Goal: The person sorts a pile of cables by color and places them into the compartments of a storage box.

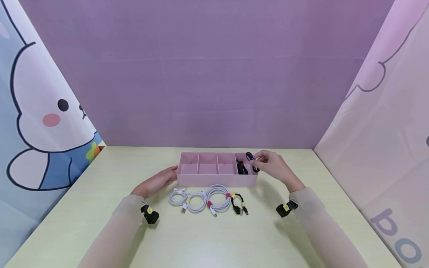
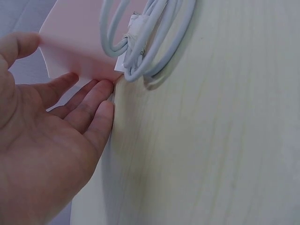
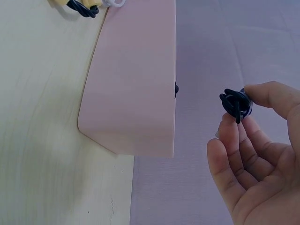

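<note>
My right hand (image 1: 273,165) pinches a coiled black cable (image 1: 253,162) between thumb and fingers at the right end compartment of a pink divided box (image 1: 217,181). In the right wrist view the bundled cable (image 3: 236,104) is held above the level of the box rim. Against the box's left end rests my left hand (image 1: 161,181); in the left wrist view its fingers (image 2: 99,101) lie loosely extended and touch the pink wall. Other black cables (image 1: 241,168) lie in the right end compartment, beside a divider. The other compartments show bare pink floors.
In front of the box lie a small white cable coil (image 1: 178,197), a middle white coil (image 1: 196,203), a large white coil (image 1: 218,199) with red ties, and a short black cable (image 1: 238,204) with yellow ties. A purple curtain (image 1: 207,74) stands behind the table.
</note>
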A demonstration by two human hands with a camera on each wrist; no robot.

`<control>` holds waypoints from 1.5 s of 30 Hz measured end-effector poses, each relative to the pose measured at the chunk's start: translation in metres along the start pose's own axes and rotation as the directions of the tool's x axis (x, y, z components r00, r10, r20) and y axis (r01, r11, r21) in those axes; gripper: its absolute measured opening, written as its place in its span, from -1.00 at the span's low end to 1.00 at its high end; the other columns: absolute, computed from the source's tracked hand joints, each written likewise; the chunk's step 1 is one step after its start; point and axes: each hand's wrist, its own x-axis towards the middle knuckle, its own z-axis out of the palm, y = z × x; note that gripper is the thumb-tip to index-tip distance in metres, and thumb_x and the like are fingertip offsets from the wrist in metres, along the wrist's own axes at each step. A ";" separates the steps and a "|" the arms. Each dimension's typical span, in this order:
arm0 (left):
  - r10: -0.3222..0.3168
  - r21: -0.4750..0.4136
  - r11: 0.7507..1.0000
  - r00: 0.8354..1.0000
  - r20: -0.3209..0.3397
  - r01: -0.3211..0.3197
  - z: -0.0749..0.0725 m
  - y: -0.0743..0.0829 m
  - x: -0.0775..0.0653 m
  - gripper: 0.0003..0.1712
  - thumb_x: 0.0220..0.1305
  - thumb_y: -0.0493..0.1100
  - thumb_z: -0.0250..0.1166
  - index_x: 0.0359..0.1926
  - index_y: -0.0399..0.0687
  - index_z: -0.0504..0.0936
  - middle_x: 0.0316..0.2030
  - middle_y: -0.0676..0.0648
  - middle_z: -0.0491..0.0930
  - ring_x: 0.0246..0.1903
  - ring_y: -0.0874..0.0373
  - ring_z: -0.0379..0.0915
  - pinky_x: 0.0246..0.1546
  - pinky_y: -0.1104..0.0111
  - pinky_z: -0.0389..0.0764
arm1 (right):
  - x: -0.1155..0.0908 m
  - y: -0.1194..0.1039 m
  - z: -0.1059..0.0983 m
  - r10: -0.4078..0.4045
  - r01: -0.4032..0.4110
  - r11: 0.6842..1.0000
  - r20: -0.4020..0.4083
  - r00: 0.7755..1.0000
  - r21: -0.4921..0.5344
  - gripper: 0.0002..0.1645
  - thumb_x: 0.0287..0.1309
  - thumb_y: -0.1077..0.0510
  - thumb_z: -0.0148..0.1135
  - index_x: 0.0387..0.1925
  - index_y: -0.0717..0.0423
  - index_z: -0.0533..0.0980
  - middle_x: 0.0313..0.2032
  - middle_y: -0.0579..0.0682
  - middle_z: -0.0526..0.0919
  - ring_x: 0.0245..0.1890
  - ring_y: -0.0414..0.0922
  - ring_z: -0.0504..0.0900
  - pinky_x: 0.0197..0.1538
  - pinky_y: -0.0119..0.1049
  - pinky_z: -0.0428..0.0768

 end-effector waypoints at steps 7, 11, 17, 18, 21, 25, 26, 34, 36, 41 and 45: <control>0.002 -0.014 1.000 1.000 0.004 -0.002 0.000 0.001 -0.002 -0.31 0.58 -0.05 -0.10 0.58 -0.15 -0.03 0.55 -0.14 -0.01 0.49 -0.08 -0.02 0.48 0.12 0.06 | 0.004 0.002 0.003 -0.004 0.004 1.000 -0.002 1.000 -0.026 -0.55 0.25 -0.08 0.35 0.03 0.13 0.61 -0.27 -0.03 0.70 -0.25 -0.09 0.61 -0.18 -0.21 0.59; 0.003 -0.017 1.000 1.000 0.008 -0.002 0.001 0.001 -0.002 -0.31 0.57 -0.07 -0.10 0.58 -0.17 -0.04 0.55 -0.15 -0.02 0.49 -0.10 -0.03 0.49 0.11 0.05 | 0.007 0.004 0.004 -0.005 0.004 0.999 -0.003 1.000 -0.046 -0.53 0.25 -0.10 0.35 0.03 0.14 0.60 -0.26 -0.02 0.70 -0.25 -0.09 0.61 -0.20 -0.22 0.58; 0.010 -0.019 1.000 1.000 0.011 -0.010 0.001 0.001 -0.001 -0.30 0.57 -0.08 -0.11 0.58 -0.19 -0.06 0.55 -0.17 -0.01 0.49 -0.10 -0.03 0.49 0.11 0.05 | 0.010 0.005 0.005 0.000 -0.001 0.999 -0.004 1.000 -0.050 -0.57 0.25 -0.06 0.35 0.02 0.14 0.60 -0.27 -0.01 0.69 -0.26 -0.08 0.61 -0.21 -0.22 0.58; 0.012 -0.018 1.000 1.000 0.012 -0.012 0.001 0.001 -0.001 -0.30 0.57 -0.08 -0.11 0.58 -0.19 -0.06 0.55 -0.17 -0.01 0.49 -0.10 -0.03 0.49 0.11 0.05 | 0.010 0.005 0.005 0.002 -0.002 0.999 -0.003 1.000 -0.050 -0.57 0.26 -0.05 0.35 0.02 0.14 0.60 -0.27 -0.01 0.69 -0.27 -0.08 0.61 -0.21 -0.22 0.58; 0.015 -0.013 1.000 1.000 0.016 -0.014 0.000 0.001 -0.001 -0.31 0.58 -0.08 -0.12 0.58 -0.20 -0.06 0.54 -0.17 0.01 0.49 -0.10 -0.02 0.48 0.11 0.05 | 0.010 0.005 0.006 -0.002 0.002 0.999 0.001 1.000 -0.054 -0.57 0.26 -0.04 0.35 0.02 0.16 0.60 -0.28 -0.01 0.70 -0.28 -0.08 0.61 -0.22 -0.22 0.59; 0.009 -0.006 1.000 1.000 0.012 -0.009 0.000 0.001 -0.001 -0.32 0.59 -0.07 -0.13 0.58 -0.18 -0.05 0.54 -0.16 0.02 0.49 -0.09 -0.02 0.48 0.12 0.05 | 0.013 0.005 0.008 -0.013 0.013 0.997 -0.002 1.000 -0.073 -0.58 0.25 -0.03 0.36 0.00 0.16 0.61 -0.29 -0.02 0.71 -0.28 -0.09 0.62 -0.24 -0.23 0.60; 0.007 -0.006 1.000 1.000 0.010 -0.007 0.000 0.001 -0.002 -0.32 0.59 -0.06 -0.13 0.58 -0.18 -0.05 0.54 -0.16 0.03 0.49 -0.09 -0.01 0.48 0.12 0.06 | 0.014 0.005 0.008 -0.016 0.015 0.997 -0.002 1.000 -0.077 -0.58 0.24 -0.03 0.37 0.00 0.16 0.62 -0.29 -0.02 0.71 -0.28 -0.09 0.62 -0.24 -0.23 0.60; 0.032 -0.039 0.999 0.999 0.028 -0.031 0.000 0.002 -0.003 -0.31 0.59 -0.09 -0.15 0.57 -0.25 -0.09 0.54 -0.23 -0.02 0.50 -0.14 -0.06 0.49 0.08 0.01 | 0.018 0.005 0.012 -0.020 0.020 0.997 0.005 1.000 -0.078 -0.62 0.24 0.00 0.37 -0.04 0.17 0.62 -0.32 -0.02 0.70 -0.33 -0.09 0.60 -0.30 -0.25 0.57; 0.032 -0.046 0.998 0.999 0.029 -0.031 0.000 0.002 -0.003 -0.31 0.60 -0.09 -0.15 0.57 -0.25 -0.09 0.54 -0.23 -0.02 0.50 -0.13 -0.06 0.49 0.08 0.01 | 0.019 0.005 0.012 -0.019 0.020 0.997 0.007 1.000 -0.077 -0.63 0.25 0.00 0.36 -0.04 0.17 0.62 -0.33 -0.02 0.70 -0.33 -0.09 0.60 -0.31 -0.25 0.57; 0.030 -0.044 0.999 0.999 0.028 -0.029 0.001 0.003 -0.003 -0.32 0.59 -0.09 -0.15 0.57 -0.26 -0.09 0.55 -0.22 -0.03 0.50 -0.13 -0.07 0.49 0.09 0.01 | 0.019 0.006 0.014 -0.025 0.025 0.997 0.009 1.000 -0.078 -0.62 0.24 -0.01 0.37 -0.04 0.16 0.63 -0.32 -0.03 0.71 -0.33 -0.10 0.61 -0.29 -0.24 0.58; 0.028 -0.044 0.999 0.999 0.025 -0.027 0.001 0.002 -0.003 -0.32 0.59 -0.09 -0.15 0.57 -0.25 -0.08 0.54 -0.21 -0.02 0.50 -0.11 -0.06 0.49 0.10 0.02 | 0.021 0.007 0.016 -0.028 0.030 0.996 0.014 1.000 -0.086 -0.62 0.24 -0.03 0.37 -0.05 0.15 0.63 -0.32 -0.04 0.71 -0.32 -0.11 0.62 -0.28 -0.23 0.60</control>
